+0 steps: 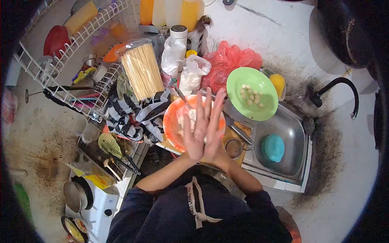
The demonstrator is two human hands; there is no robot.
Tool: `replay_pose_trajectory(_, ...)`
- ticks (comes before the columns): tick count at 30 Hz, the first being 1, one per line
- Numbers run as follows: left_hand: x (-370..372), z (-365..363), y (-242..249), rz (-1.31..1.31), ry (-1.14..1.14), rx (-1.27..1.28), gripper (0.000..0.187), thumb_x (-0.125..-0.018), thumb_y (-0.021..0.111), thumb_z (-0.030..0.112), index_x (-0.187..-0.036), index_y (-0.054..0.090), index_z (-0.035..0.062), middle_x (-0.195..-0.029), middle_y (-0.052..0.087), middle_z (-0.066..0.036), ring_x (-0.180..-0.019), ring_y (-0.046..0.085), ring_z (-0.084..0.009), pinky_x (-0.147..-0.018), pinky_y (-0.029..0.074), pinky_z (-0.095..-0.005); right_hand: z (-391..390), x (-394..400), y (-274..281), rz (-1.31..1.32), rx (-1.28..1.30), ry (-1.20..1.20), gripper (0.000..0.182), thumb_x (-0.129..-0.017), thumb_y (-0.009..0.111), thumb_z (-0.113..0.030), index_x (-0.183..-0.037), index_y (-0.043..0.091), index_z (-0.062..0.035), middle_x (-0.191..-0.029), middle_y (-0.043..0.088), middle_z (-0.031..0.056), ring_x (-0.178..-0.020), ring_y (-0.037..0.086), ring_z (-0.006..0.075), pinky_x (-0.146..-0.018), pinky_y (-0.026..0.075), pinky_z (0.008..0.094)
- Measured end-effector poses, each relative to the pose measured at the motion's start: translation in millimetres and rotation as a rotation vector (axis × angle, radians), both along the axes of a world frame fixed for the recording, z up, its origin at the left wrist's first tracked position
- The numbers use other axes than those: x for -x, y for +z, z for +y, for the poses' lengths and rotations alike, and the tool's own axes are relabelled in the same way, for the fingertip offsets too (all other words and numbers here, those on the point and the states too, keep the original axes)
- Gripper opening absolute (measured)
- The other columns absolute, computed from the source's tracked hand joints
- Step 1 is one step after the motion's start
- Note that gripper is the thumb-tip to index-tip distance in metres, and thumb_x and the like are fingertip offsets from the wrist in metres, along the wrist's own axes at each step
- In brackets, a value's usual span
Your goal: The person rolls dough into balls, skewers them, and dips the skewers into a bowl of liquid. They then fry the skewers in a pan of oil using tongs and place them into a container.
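My left hand and my right hand meet, palms facing, above an orange-rimmed bowl. The fingers of both are stretched out. Whatever may lie between the palms is hidden. Inside the bowl are whitish dough and a spoon, its handle leaning on the back rim. To the right, a green plate with several small white balls rests over the sink corner. A knife-like tool with a grey handle and a small strainer lie right of the bowl.
A steel sink holds a turquoise bowl-like object under a black faucet. Behind stand a bag of white powder, red plastic bags and a pack of skewers. A dish rack and stove are left.
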State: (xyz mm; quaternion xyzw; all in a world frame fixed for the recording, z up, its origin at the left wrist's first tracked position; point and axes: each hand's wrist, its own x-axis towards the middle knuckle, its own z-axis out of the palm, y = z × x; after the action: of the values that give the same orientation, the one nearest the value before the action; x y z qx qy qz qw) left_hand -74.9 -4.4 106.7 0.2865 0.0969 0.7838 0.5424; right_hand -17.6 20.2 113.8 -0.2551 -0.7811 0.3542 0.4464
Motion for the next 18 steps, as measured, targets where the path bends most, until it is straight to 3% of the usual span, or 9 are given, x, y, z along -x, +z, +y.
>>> replay_pose_trajectory(1, -5, -3, -5, 0.174, 0.008, 0.081, 0.069, -0.088, 0.011, 0.056, -0.141, 0.003, 0.0124, -0.146, 0.007, -0.006, -0.134, 0.009, -0.0200, -0.108, 0.006, -0.0323, 2, 12, 2, 0.321, 0.126, 0.105, 0.086, -0.081, 0.002, -0.066, -0.135, -0.015, -0.0013, -0.144, -0.016, 0.0140, -0.133, -0.006, 0.0319, -0.106, 0.000, 0.0454)
replay_pose_trajectory(6, 4, 4, 2, 0.243, -0.068, 0.061, 0.069, -0.089, 0.015, 0.056, -0.140, 0.004, 0.0113, -0.146, 0.007, -0.006, -0.134, 0.009, -0.0181, -0.108, 0.005, -0.0333, -16, 7, 7, 0.198, -0.035, -0.023, 0.082, -0.085, 0.009, -0.060, -0.133, -0.020, -0.0009, -0.143, -0.018, 0.0165, -0.133, -0.008, 0.0345, -0.106, 0.000, 0.0466)
replay_pose_trajectory(8, 8, 4, 11, 0.149, -0.062, 0.123, 0.070, -0.087, 0.007, 0.058, -0.140, -0.003, 0.0140, -0.147, -0.001, -0.006, -0.135, 0.002, -0.0193, -0.108, 0.000, -0.0351, -14, -1, -7, 0.076, -0.358, 0.109, 0.076, -0.089, 0.027, -0.046, -0.136, -0.010, 0.0018, -0.142, -0.011, 0.0247, -0.132, -0.010, 0.0347, -0.106, -0.002, 0.0432)
replay_pose_trajectory(10, 6, 4, 11, 0.087, -0.095, -0.091, 0.071, -0.086, 0.006, 0.059, -0.140, -0.002, 0.0138, -0.147, -0.001, -0.005, -0.135, 0.002, -0.0195, -0.108, -0.002, -0.0359, 0, 0, -10, -0.028, -0.188, -0.034, 0.080, -0.087, 0.019, -0.057, -0.137, -0.008, 0.0009, -0.142, -0.009, 0.0245, -0.133, -0.010, 0.0324, -0.106, -0.004, 0.0427)
replay_pose_trajectory(12, -4, -3, 3, 0.088, -0.135, -0.084, 0.070, -0.087, 0.006, 0.058, -0.140, -0.002, 0.0134, -0.147, -0.001, -0.005, -0.135, 0.001, -0.0200, -0.108, -0.003, -0.0356, 22, -2, -8, 0.364, 0.084, -0.006, 0.086, -0.083, 0.010, -0.065, -0.137, -0.005, 0.0003, -0.142, -0.009, 0.0253, -0.133, -0.010, 0.0316, -0.106, -0.003, 0.0428)
replay_pose_trajectory(14, -8, -7, 2, 0.337, -0.116, 0.168, 0.076, -0.085, 0.014, 0.062, -0.140, 0.004, 0.0115, -0.146, 0.007, -0.009, -0.134, 0.007, -0.0179, -0.108, 0.002, -0.0352, 8, 1, 10, 0.418, 0.037, -0.010, 0.086, -0.083, 0.009, -0.065, -0.137, -0.005, 0.0003, -0.141, -0.010, 0.0265, -0.133, -0.010, 0.0325, -0.106, -0.003, 0.0425)
replay_pose_trajectory(16, 1, -2, 10, 0.402, -0.109, 0.193, 0.078, -0.084, 0.015, 0.064, -0.140, 0.001, 0.0126, -0.146, 0.006, -0.009, -0.134, 0.005, -0.0179, -0.108, 0.002, -0.0347, -28, 4, 33, -0.030, -0.052, -0.066, 0.084, -0.084, 0.007, -0.062, -0.137, -0.007, 0.0008, -0.141, -0.010, 0.0258, -0.132, -0.011, 0.0327, -0.106, -0.003, 0.0450)
replay_pose_trajectory(17, 5, -1, 23, 0.220, -0.036, 0.124, 0.077, -0.084, 0.015, 0.064, -0.140, 0.001, 0.0131, -0.146, 0.005, -0.009, -0.135, 0.004, -0.0182, -0.108, 0.001, -0.0345, -15, 12, 5, 0.155, -0.481, 0.136, 0.080, -0.088, 0.017, -0.055, -0.135, -0.012, 0.0012, -0.141, -0.011, 0.0254, -0.132, -0.011, 0.0346, -0.105, -0.003, 0.0487)
replay_pose_trajectory(18, 8, 2, 31, 0.039, 0.037, 0.055, 0.077, -0.084, 0.015, 0.064, -0.140, 0.001, 0.0136, -0.146, 0.004, -0.009, -0.135, 0.002, -0.0184, -0.108, 0.000, -0.0343, -9, 4, -16, 0.159, -0.482, 0.131, 0.080, -0.088, 0.017, -0.055, -0.135, -0.012, 0.0012, -0.141, -0.011, 0.0254, -0.132, -0.011, 0.0346, -0.105, -0.003, 0.0487)
